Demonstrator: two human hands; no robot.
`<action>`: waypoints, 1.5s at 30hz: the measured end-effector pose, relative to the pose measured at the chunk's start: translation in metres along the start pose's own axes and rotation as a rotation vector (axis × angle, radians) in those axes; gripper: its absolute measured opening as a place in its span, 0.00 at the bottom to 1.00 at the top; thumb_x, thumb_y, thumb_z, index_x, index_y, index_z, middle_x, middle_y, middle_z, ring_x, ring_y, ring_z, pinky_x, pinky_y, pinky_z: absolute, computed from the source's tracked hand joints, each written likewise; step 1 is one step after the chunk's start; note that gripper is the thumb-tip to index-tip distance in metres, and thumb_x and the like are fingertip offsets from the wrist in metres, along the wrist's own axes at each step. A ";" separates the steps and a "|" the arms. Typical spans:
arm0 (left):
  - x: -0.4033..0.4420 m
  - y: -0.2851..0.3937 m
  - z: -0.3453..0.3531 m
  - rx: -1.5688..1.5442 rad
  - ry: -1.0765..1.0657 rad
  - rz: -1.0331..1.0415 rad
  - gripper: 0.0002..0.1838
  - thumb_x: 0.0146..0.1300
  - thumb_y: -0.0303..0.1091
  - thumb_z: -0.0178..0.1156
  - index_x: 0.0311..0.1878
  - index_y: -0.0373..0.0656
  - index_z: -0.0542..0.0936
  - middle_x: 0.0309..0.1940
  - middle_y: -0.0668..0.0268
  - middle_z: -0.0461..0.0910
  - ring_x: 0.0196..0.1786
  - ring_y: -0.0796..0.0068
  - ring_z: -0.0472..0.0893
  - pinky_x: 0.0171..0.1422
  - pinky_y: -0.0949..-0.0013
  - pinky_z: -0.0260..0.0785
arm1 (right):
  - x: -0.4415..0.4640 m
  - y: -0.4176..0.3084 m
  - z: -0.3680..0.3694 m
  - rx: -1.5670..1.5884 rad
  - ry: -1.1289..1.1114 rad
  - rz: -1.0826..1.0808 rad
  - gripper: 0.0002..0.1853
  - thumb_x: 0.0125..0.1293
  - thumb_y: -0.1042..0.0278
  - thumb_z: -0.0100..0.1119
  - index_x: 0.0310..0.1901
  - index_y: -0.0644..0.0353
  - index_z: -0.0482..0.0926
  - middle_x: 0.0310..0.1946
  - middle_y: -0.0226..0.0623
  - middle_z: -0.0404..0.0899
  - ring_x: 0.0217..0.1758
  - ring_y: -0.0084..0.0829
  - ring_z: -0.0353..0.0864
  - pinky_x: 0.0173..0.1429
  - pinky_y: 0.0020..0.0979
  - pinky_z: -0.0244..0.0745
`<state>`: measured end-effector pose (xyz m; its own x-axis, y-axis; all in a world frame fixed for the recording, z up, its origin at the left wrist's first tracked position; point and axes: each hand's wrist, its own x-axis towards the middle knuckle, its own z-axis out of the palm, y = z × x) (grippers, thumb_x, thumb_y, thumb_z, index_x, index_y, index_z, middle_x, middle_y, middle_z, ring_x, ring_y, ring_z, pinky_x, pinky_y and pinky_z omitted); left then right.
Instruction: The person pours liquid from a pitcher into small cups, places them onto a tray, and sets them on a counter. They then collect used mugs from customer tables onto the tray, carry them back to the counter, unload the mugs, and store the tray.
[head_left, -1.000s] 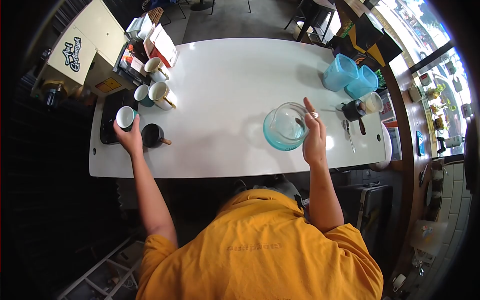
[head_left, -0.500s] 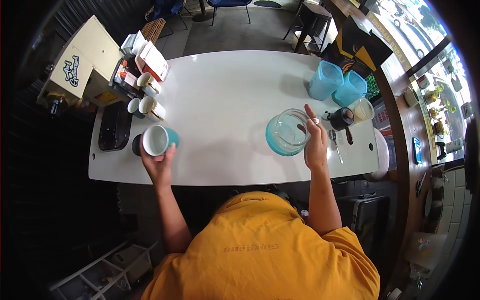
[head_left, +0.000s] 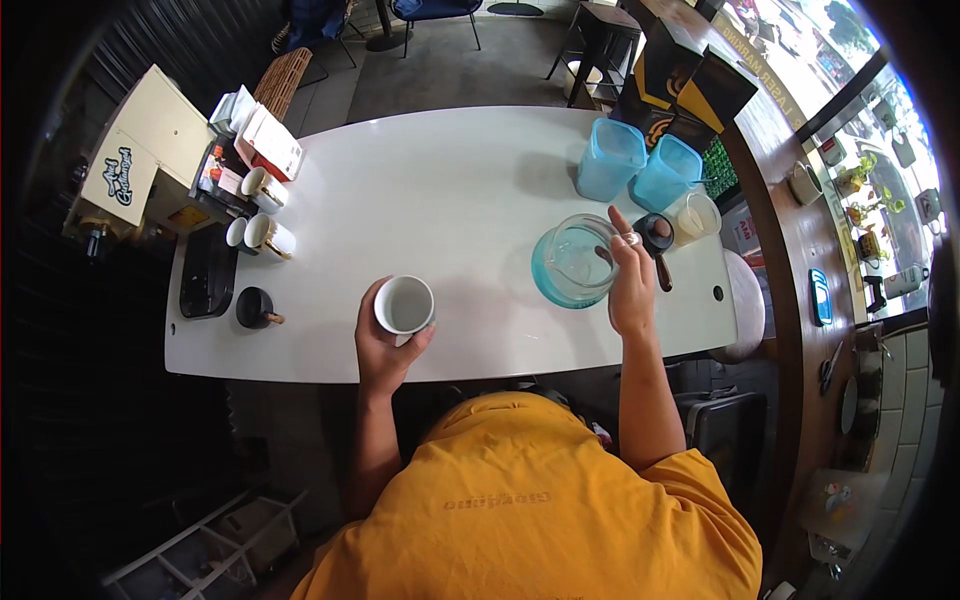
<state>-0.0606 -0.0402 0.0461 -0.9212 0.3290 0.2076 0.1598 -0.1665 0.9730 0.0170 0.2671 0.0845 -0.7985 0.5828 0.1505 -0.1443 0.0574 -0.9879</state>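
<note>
My left hand (head_left: 386, 345) is wrapped round a cup (head_left: 404, 305), held near the table's front edge left of centre. The cup's white inside faces up, and I see nothing in it. To the right, my right hand (head_left: 631, 280) grips a clear glass jug (head_left: 577, 262) with a blue-green tint at its lower part; the handle is mostly hidden by the fingers. A dark pot (head_left: 655, 235) with a brown handle stands just beyond the right hand.
On the white table (head_left: 430, 180), mugs (head_left: 270, 237), a black tray (head_left: 208, 272) and a dark cup with a wooden handle (head_left: 256, 308) stand left. Blue containers (head_left: 610, 160) and a pale cup (head_left: 696, 216) are at the right; a machine (head_left: 125, 165) is far left.
My left hand has brought the cup rightward from the table's left end, closer to the jug. My right hand still holds the jug in about the same place; the view has shifted over the table.
</note>
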 end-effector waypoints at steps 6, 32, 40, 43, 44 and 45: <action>-0.001 -0.003 0.028 -0.046 -0.047 -0.047 0.39 0.51 0.20 0.72 0.67 0.36 0.65 0.56 0.62 0.73 0.60 0.71 0.76 0.63 0.64 0.72 | 0.014 -0.021 -0.019 -0.066 -0.034 -0.033 0.28 0.74 0.64 0.43 0.71 0.73 0.62 0.71 0.49 0.64 0.71 0.36 0.66 0.72 0.33 0.59; 0.026 0.067 0.101 -0.008 -0.446 -0.180 0.38 0.50 0.22 0.73 0.66 0.38 0.69 0.51 0.66 0.77 0.54 0.76 0.78 0.54 0.72 0.76 | 0.056 -0.136 -0.009 -0.371 -0.336 -0.389 0.25 0.60 0.59 0.48 0.47 0.74 0.83 0.60 0.56 0.77 0.61 0.44 0.78 0.64 0.40 0.71; 0.024 0.066 0.101 -0.066 -0.474 -0.144 0.35 0.52 0.30 0.74 0.63 0.41 0.71 0.50 0.66 0.79 0.53 0.74 0.79 0.52 0.70 0.76 | 0.052 -0.156 -0.001 -0.600 -0.341 -0.593 0.30 0.54 0.50 0.50 0.50 0.65 0.84 0.54 0.50 0.83 0.58 0.48 0.79 0.65 0.45 0.70; 0.023 0.069 0.102 -0.142 -0.492 -0.210 0.38 0.49 0.23 0.73 0.66 0.36 0.68 0.53 0.65 0.76 0.56 0.74 0.77 0.61 0.70 0.74 | 0.050 -0.160 0.003 -0.624 -0.353 -0.610 0.31 0.53 0.50 0.51 0.50 0.65 0.84 0.53 0.51 0.83 0.57 0.47 0.79 0.65 0.46 0.70; 0.023 0.074 0.102 -0.109 -0.490 -0.210 0.39 0.49 0.23 0.73 0.66 0.36 0.68 0.53 0.65 0.76 0.57 0.74 0.77 0.61 0.70 0.74 | 0.049 -0.162 0.005 -0.623 -0.358 -0.614 0.31 0.53 0.50 0.51 0.50 0.65 0.84 0.53 0.51 0.83 0.57 0.47 0.79 0.65 0.46 0.70; 0.023 0.077 0.102 -0.076 -0.490 -0.212 0.39 0.49 0.23 0.73 0.66 0.36 0.68 0.53 0.65 0.76 0.57 0.74 0.78 0.61 0.69 0.74 | 0.048 -0.163 0.006 -0.636 -0.352 -0.635 0.31 0.53 0.49 0.51 0.50 0.65 0.84 0.52 0.51 0.83 0.56 0.47 0.79 0.64 0.47 0.70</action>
<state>-0.0327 0.0497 0.1359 -0.6545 0.7545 0.0481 -0.0542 -0.1103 0.9924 -0.0011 0.2807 0.2531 -0.8252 0.0217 0.5644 -0.3486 0.7667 -0.5392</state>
